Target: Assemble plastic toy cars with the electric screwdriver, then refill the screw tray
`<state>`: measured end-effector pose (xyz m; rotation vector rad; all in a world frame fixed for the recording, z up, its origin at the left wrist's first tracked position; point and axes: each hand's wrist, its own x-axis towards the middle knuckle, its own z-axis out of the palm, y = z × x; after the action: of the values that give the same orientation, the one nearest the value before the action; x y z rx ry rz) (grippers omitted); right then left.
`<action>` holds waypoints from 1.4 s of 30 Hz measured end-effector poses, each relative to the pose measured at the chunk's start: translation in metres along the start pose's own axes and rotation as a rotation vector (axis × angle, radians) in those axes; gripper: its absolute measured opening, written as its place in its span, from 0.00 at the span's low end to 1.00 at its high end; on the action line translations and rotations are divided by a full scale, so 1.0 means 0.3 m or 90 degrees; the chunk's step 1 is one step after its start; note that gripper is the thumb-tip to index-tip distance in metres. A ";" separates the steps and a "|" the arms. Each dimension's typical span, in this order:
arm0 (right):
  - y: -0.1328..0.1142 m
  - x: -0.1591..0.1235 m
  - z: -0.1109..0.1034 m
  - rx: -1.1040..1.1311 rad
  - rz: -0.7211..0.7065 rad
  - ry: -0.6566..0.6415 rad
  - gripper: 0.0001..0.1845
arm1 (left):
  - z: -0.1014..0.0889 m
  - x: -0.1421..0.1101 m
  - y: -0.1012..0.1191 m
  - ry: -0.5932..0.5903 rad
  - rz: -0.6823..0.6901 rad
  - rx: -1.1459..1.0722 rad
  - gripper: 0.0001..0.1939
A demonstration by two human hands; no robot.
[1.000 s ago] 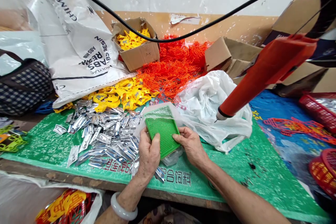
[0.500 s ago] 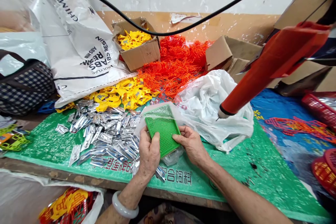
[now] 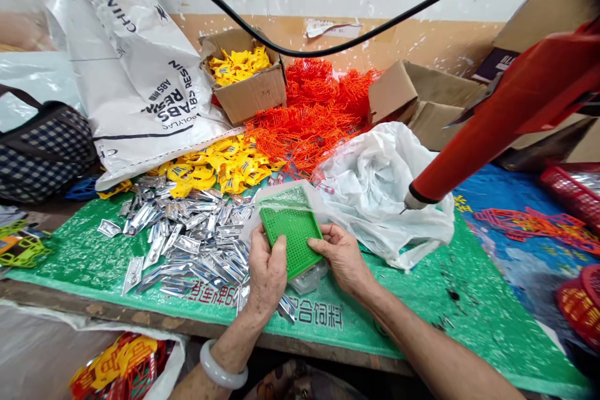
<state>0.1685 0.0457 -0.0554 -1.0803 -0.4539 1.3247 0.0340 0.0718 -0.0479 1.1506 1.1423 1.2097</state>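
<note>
Both hands hold a small green perforated plastic tray point(image 3: 291, 239) just above the table's front half. My left hand point(image 3: 268, 269) is closed on its left edge, thumb on top. My right hand point(image 3: 342, 259) pinches the right edge between thumb and fingers. A clear plastic bag point(image 3: 304, 192) covers the tray's far end, and some film shows beneath its near end. What lies under the tray is hidden. Beside my left hand spreads a heap of shiny silver pieces point(image 3: 187, 247). A red electric screwdriver point(image 3: 473, 144) points down to the right of the tray.
Yellow plastic parts point(image 3: 225, 165), red-orange plastic frames point(image 3: 309, 119) and a white plastic bag point(image 3: 384, 187) lie behind the tray. A cardboard box point(image 3: 250, 97) holds more yellow parts. A printed white sack point(image 3: 140, 75) leans at back left. A black cable point(image 3: 309, 52) hangs across the top.
The red screwdriver has swung slightly to the right and the cable has shifted with it. My hands and the green tray have barely moved.
</note>
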 end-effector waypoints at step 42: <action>-0.025 0.031 -0.043 -0.093 -0.023 -0.001 0.11 | -0.001 0.032 0.003 -0.045 -0.191 -0.339 0.28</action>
<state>0.1852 0.0503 -0.0579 -1.1866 -0.5759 1.2757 0.0340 0.0815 -0.0471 0.5903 0.8298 1.1324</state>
